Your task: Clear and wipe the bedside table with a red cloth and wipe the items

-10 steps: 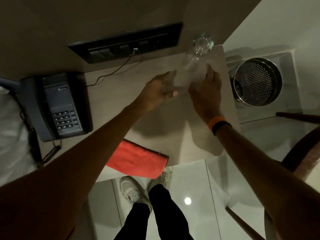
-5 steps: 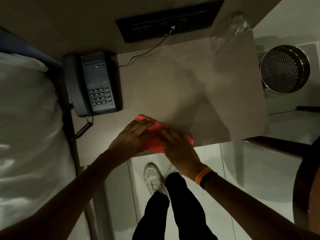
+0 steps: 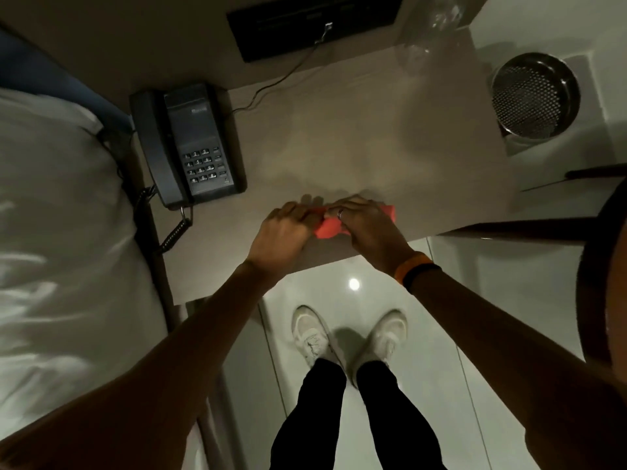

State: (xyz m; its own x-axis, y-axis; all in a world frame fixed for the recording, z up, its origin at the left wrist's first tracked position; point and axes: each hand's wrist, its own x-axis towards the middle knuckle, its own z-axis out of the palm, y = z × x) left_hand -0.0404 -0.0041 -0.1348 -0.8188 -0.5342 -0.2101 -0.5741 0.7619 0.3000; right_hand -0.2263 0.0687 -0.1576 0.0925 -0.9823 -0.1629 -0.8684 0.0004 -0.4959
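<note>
Head view, hands: left hand (image 3: 283,228) and right hand (image 3: 364,223) are both curled closed around the red cloth (image 3: 330,228), which is bunched between them at the front edge of the bedside table (image 3: 373,130).
Head view, cloth: soft, matte, crumpled into a small wad; only a little of it shows between the knuckles and past the right hand.
Head view, table top: pale, flat, with a faint grain, and mostly bare in the middle.
Head view, telephone (image 3: 190,144): dark hard plastic, boxy, sitting at the left edge with a coiled cord (image 3: 174,232) hanging off the front.
Head view, glass item (image 3: 437,25): clear and blurred at the far right corner; I cannot tell its exact shape.
Risk, glass: a broad sweep toward that corner could knock it over or off, since it looks light and hard to see.
Risk, cables: the cloth could snag the thin wire (image 3: 281,79) or the coiled cord and drag the telephone.
Risk, bin (image 3: 534,96): a perforated metal bin stands below the right edge, where a pushed item might fall.
</note>
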